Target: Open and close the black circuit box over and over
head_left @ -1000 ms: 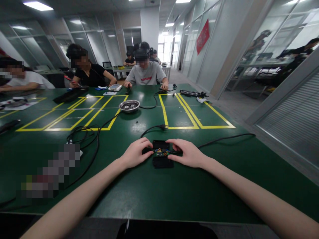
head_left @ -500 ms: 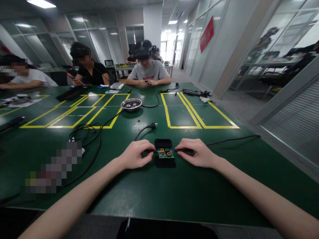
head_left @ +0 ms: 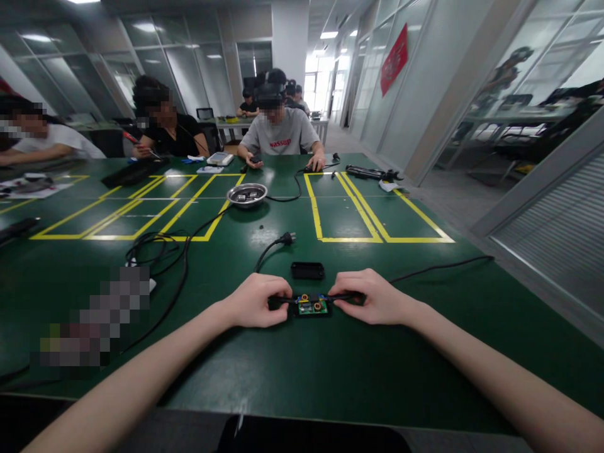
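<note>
— Green and glossy, the counter (head_left: 236, 371) was set in a glass-partitioned office. What was held in the fingers (head_left: 282, 284)?

— By the left hand (head_left: 257, 302), a black cable (head_left: 280, 301) was gripped, thumb and fingers being closed on it just beside the circuit board (head_left: 309, 307). By the right hand (head_left: 372, 297), a second cable (head_left: 348, 297) was pinched between thumb and fingertips on the board's other side.

— And where was the board?

— It was framed between the two hands, right over a black case half (head_left: 329, 309), whose edge was seen around it. Whether it was fully seated could not be told. Two wound coils (head_left: 318, 307) were carried on its green face.

— What was placed beyond?

— Just past the board, another case half (head_left: 307, 270) was laid with its hollow side up. Farther off, a plug (head_left: 287, 238) was rested, its prongs pointed right and its lead lost behind the left hand.

— Farther still?

— Small shiny parts were held in a metal bowl (head_left: 231, 199), near rectangles marked in yellow tape (head_left: 349, 240). At the far edge, a small dark thing (head_left: 256, 160) was held by a co-worker (head_left: 289, 135) in a grey shirt.
</note>
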Motion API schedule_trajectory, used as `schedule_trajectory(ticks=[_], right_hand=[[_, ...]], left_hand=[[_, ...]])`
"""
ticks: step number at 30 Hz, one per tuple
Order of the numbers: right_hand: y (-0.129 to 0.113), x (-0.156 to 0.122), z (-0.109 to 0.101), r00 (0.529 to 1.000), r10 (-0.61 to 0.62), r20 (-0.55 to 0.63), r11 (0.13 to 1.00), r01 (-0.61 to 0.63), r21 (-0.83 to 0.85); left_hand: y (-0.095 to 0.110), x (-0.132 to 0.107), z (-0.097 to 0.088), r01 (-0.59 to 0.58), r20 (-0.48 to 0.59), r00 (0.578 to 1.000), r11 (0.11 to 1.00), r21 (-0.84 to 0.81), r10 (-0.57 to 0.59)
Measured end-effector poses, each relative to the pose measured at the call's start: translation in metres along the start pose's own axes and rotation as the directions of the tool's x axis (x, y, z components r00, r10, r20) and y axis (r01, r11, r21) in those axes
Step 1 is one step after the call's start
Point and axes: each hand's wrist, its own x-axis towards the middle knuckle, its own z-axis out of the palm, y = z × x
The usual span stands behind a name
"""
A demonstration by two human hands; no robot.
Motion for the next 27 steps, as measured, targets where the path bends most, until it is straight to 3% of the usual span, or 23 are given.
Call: schedule_trajectory(ticks=[23,27], right_hand=[[-0.0027,-0.0007,0.0035,0.997,0.048,0.053,0.998,-0.047,-0.035],[-0.0012,-0.0004,-0.0022,0.986,0.125,0.108,0.991,-0.119,-0.059]], left_hand=[[0.0006,-0.0015,-0.0015,0.012,0.076,0.997,1.000,0.019,-0.013],[0.0055,-0.0014,-0.0052,0.030,0.109,0.993,0.998,0.062,-0.036]])
